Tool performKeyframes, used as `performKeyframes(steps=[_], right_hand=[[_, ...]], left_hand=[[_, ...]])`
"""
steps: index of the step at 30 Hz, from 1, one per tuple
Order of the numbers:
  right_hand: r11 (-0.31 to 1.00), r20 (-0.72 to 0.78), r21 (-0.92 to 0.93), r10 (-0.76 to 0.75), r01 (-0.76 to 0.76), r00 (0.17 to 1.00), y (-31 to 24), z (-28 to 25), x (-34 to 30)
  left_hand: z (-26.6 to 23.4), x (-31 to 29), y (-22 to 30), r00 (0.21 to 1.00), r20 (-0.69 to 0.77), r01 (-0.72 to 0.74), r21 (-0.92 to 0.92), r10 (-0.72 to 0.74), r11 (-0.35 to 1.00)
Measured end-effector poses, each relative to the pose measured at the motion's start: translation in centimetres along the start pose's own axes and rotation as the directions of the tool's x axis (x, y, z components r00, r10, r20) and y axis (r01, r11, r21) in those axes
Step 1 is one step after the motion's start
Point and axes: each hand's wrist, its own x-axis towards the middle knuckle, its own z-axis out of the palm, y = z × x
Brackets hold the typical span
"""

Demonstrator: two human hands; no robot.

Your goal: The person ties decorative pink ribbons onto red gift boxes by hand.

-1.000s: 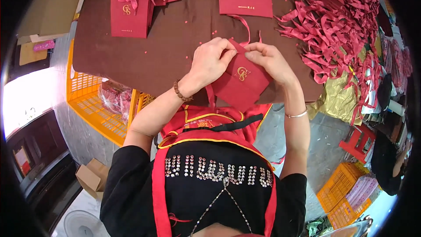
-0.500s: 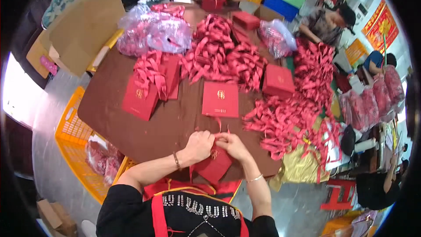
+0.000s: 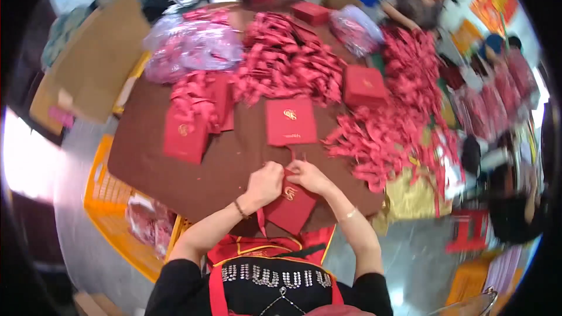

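At the near edge of the table, my left hand [image 3: 266, 181] is closed in a fist at the top edge of a small red gift bag [image 3: 291, 209] with a gold emblem. My right hand [image 3: 308, 177] pinches beside it, fingers bent at the same edge. A red ribbon [image 3: 261, 220] hangs down the bag's left side, and a short end sticks up beyond my hands. Both grips seem to be on this ribbon, though my fingers mostly hide it. Just beyond lies a flat red bag [image 3: 291, 120] with the same emblem.
Heaps of red ribbons [image 3: 287, 58] cover the far middle and right of the brown table [image 3: 146, 158]. Further red bags [image 3: 184, 137] lie left, and a red stack [image 3: 364, 86] stands right. Plastic-wrapped bundles [image 3: 196, 50] sit behind. An orange crate [image 3: 114, 199] stands lower left; co-workers sit around.
The whole view has shifted a little. My hands stay together at the bag's top edge, with the right hand's fingers bent closer in. The ribbon between them shows less.
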Motion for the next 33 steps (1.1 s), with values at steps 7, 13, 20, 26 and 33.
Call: performKeyframes(steps=[7,13,20,26,33], right_hand=[[0.996,0.003,0.035,0.077,-0.077,0.997,-0.6,-0.1,-0.2],[1.0,-0.016,-0.004,0.002,-0.002,1.0,-1.8,0.1,-0.7],[0.967,0.079,0.25,0.025,-0.044,0.997,-0.4,0.1,-0.7],[0.935,0.142,0.321,0.109,-0.15,0.984,-0.1,-0.1,-0.8],[0.954,0.062,0.298,0.017,-0.035,0.998,-1.1,-0.8,-1.3]], left_hand=[[0.1,0.0,-0.5,0.999,0.05,-0.008,0.005,0.008,1.0],[-0.4,0.3,0.5,0.999,0.017,0.03,0.034,-0.03,0.999],[0.4,-0.2,0.5,1.0,-0.007,0.013,0.012,-0.013,1.0],[0.8,-0.2,0.7,0.996,-0.019,0.086,-0.094,-0.088,0.992],[-1.0,0.2,-0.8,0.943,-0.109,0.204,-0.556,-0.313,0.806]])
